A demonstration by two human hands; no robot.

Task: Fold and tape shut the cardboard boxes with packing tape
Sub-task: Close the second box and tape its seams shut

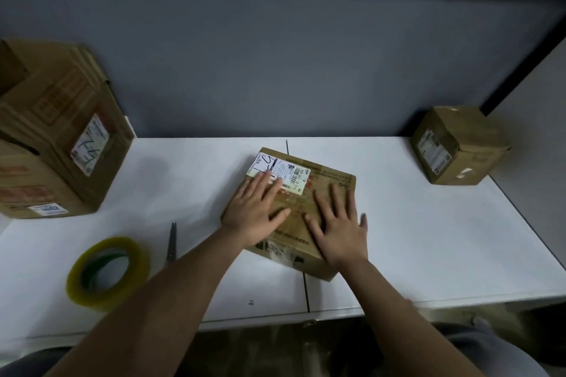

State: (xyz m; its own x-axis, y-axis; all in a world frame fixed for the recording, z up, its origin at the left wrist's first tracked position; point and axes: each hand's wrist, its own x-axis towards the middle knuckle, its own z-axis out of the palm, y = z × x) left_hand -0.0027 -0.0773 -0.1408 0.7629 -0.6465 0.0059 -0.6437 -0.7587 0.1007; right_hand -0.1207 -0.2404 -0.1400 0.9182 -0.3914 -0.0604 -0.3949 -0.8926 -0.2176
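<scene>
A flat brown cardboard box (pixel 324 180) with a white shipping label lies at the middle of the white table (pixel 413 239). My left hand (pixel 255 208) presses flat on its top left part, fingers straight and partly over the label. My right hand (pixel 340 226) lies flat on the top right part with its fingers spread. A roll of clear yellowish packing tape (pixel 107 274) stands at the front left of the table. Closed scissors (pixel 172 243) lie between the roll and my left forearm.
A large cardboard box (pixel 52 138) with open flaps stands at the table's far left. A small closed box (pixel 456 145) sits at the back right by the grey partition wall (pixel 275 70). The table's front edge runs just below my forearms.
</scene>
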